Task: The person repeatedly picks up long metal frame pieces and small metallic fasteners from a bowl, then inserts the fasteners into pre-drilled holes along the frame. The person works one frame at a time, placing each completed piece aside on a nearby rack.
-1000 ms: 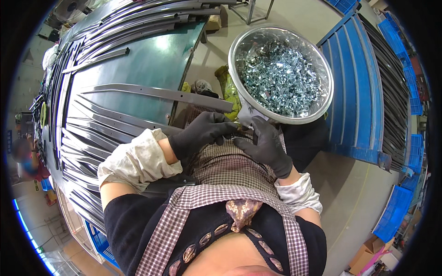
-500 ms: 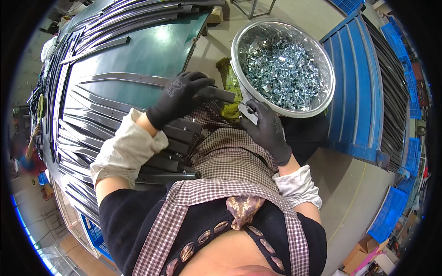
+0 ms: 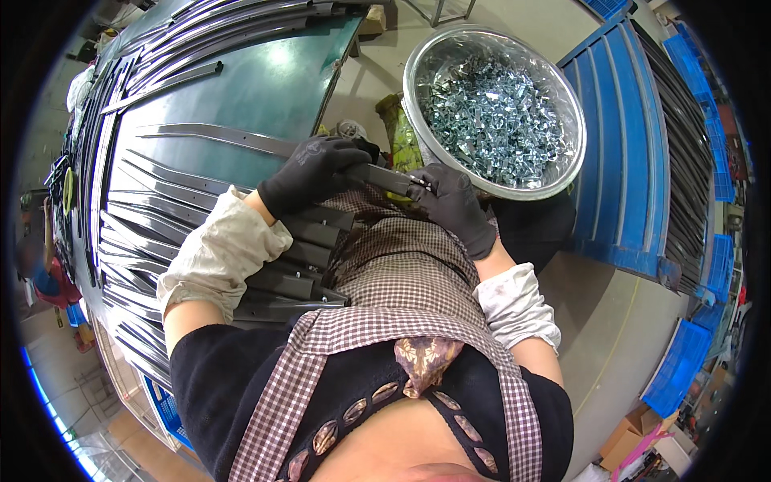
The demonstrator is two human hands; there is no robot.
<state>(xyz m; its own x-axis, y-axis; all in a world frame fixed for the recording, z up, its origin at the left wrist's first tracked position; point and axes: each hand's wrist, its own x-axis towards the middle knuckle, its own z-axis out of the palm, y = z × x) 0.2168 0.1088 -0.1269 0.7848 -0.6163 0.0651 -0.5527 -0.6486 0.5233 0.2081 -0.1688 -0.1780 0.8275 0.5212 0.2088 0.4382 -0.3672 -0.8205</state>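
At ten o'clock lies a glossy green tabletop (image 3: 269, 96). Toward eleven, the black-gloved left hand (image 3: 317, 170) grips a long, dark-grey metal strip (image 3: 379, 177); at two, the black-gloved right hand (image 3: 455, 205) clasps its near end. At one, a round silvery basin (image 3: 571, 132) holds small shiny metal clips (image 3: 494, 120).

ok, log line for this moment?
left hand: gripping bar | right hand: at bar's end | basin: holds metal pieces | table: more bars

Long dark metal strip (image 3: 261, 142), gently curved, in the left hand (image 3: 317, 170), its end at the right hand (image 3: 456, 205).
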